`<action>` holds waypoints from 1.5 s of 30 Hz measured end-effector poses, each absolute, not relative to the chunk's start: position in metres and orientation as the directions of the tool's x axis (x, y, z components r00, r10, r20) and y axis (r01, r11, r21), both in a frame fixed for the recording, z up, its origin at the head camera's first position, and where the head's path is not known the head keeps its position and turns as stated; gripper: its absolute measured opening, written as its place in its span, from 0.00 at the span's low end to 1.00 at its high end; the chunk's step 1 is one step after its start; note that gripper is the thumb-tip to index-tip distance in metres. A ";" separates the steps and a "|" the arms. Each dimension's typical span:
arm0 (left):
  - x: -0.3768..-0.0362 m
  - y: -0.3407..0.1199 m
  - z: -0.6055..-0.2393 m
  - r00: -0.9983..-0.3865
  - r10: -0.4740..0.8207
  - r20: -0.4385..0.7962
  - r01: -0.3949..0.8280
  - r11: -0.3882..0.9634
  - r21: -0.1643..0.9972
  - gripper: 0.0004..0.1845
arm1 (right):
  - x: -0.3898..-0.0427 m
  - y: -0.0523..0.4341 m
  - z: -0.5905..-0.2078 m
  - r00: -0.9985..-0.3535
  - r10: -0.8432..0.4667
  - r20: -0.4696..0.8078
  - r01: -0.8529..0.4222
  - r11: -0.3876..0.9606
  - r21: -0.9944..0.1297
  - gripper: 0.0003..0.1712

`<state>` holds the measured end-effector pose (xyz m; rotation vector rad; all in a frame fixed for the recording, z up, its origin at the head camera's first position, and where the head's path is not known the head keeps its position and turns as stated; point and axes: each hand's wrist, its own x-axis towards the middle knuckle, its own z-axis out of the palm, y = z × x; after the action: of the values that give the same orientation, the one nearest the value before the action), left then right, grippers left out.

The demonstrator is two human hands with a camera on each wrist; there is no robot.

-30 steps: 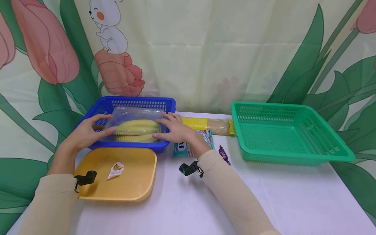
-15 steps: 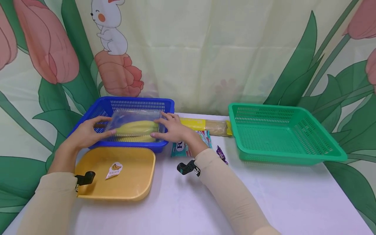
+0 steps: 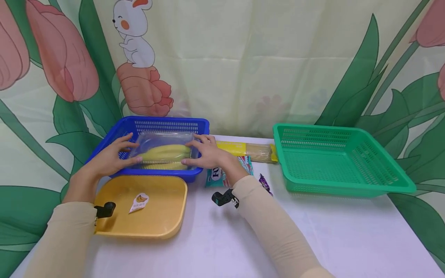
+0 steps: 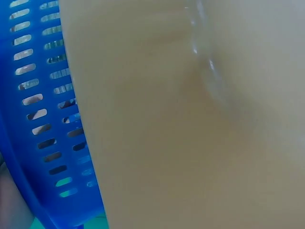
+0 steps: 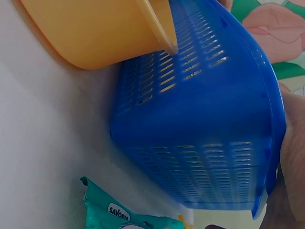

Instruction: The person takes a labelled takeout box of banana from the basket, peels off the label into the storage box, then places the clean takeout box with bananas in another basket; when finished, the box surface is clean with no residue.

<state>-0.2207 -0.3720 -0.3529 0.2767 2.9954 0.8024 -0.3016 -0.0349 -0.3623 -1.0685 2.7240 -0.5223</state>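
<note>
A clear plastic box [image 3: 163, 138] with yellow bananas [image 3: 166, 153] inside lies in the blue basket [image 3: 121, 125] in the head view. At its left end, my left hand [image 3: 109, 156] has spread fingers, with the thumb by the front edge. My right hand [image 3: 208, 152] holds the right end, thumb at the front and fingers over the side. The right wrist view shows part of that hand [image 5: 291, 157] at the rim of the blue basket [image 5: 200, 109]. No fingers of my left hand can be made out on the box in the left wrist view.
A yellow basin [image 3: 160, 208] with a banana sticker [image 3: 140, 202] stands in front. Right of the blue basket lie a teal packet [image 3: 213, 177], a yellow-ended noodle pack [image 3: 259, 152] and a purple wrapped candy [image 3: 265, 183]. A green basket [image 3: 347, 185] stands at right.
The fingers of my left hand have spread and lifted a little at the box's left end. The box sits slightly lower in the basket than a second ago. My right hand keeps its place.
</note>
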 end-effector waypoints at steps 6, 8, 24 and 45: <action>-0.223 -0.365 -0.351 -0.986 0.167 0.004 0.146 0.854 0.500 0.38 | -0.302 -0.031 -0.360 -0.732 -0.681 -0.032 -0.621 0.685 -0.382 0.43; -0.223 -0.364 -0.352 -0.987 0.161 -0.007 0.137 0.855 0.499 0.37 | -0.302 -0.029 -0.361 -0.731 -0.682 -0.036 -0.621 0.685 -0.382 0.43; -0.215 -0.361 -0.368 -0.992 0.124 0.005 0.109 0.851 0.514 0.38 | -0.293 -0.018 -0.384 -0.711 -0.703 -0.005 -0.622 0.632 -0.462 0.43; -0.214 -0.353 -0.350 -0.985 0.059 0.165 0.147 0.789 0.597 0.37 | -0.282 0.037 -0.344 -0.623 -0.782 -0.028 -0.654 0.541 -0.529 0.45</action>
<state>-0.2140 -0.3532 -0.3497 0.1793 3.1005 1.0528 -0.2818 0.0367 -0.3443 -1.2010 2.5186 -0.7023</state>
